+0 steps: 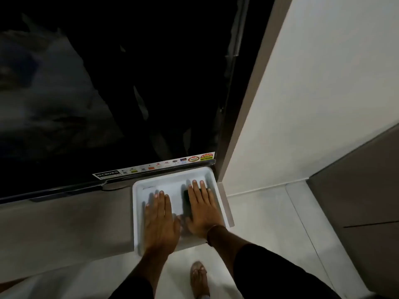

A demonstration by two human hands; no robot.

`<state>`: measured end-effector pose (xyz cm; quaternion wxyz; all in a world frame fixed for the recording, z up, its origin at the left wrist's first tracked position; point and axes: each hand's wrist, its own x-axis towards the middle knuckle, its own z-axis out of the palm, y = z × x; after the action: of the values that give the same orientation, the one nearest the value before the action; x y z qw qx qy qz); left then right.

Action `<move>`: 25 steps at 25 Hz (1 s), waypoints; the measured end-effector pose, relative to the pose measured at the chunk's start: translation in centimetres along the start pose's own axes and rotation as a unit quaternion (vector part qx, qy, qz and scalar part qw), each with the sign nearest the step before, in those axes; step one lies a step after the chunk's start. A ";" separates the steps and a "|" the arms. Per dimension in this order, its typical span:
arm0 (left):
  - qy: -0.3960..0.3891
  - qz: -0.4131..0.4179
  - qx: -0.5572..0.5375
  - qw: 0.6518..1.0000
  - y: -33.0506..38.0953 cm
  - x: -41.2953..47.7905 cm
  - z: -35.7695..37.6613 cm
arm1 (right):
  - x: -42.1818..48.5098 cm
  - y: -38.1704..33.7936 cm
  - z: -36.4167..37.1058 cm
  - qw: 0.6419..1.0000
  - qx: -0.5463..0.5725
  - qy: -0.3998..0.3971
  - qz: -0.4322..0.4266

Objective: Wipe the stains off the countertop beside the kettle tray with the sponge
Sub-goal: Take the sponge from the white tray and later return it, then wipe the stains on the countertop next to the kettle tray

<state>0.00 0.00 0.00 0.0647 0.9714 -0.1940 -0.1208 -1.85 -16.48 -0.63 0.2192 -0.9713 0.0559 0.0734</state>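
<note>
The dark sponge (187, 201) lies in the white tray (138, 212), toward its right wall. The right hand (203, 210) presses flat on the sponge, fingers extended. The left hand (160, 221) rests flat, fingers extended, on the tray's left half, holding nothing.

Dim room, dark screen filling the upper left

A black glossy television (108, 83) is reflecting faintly; a white wall (313, 93) is rising at right, and pale floor tiles (269, 223) are spreading below it.
</note>
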 end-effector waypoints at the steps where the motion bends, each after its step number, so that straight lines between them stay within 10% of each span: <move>1: 0.010 -0.005 -0.027 1.000 -0.3 0.2 0.3 | 0.5 0.2 0.2 1.000 -0.013 -0.010 0.005; 13: 0.014 0.038 -0.020 0.999 0.8 0.6 -2.0 | 0.5 0.5 1.1 0.999 -0.038 -0.019 0.019; 20: 0.031 0.104 0.010 0.994 6.2 0.5 -5.0 | -4.4 1.0 -4.3 0.993 0.020 0.107 -0.036; 25: 0.009 0.224 0.029 0.974 16.2 1.4 -5.7 | -10.7 10.4 -9.4 0.979 -0.012 0.185 0.087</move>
<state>-3.16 -14.92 7.96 0.0640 0.9058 -0.4095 -0.0885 -12.77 -29.03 5.19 0.1862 -0.9621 0.1787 -0.0886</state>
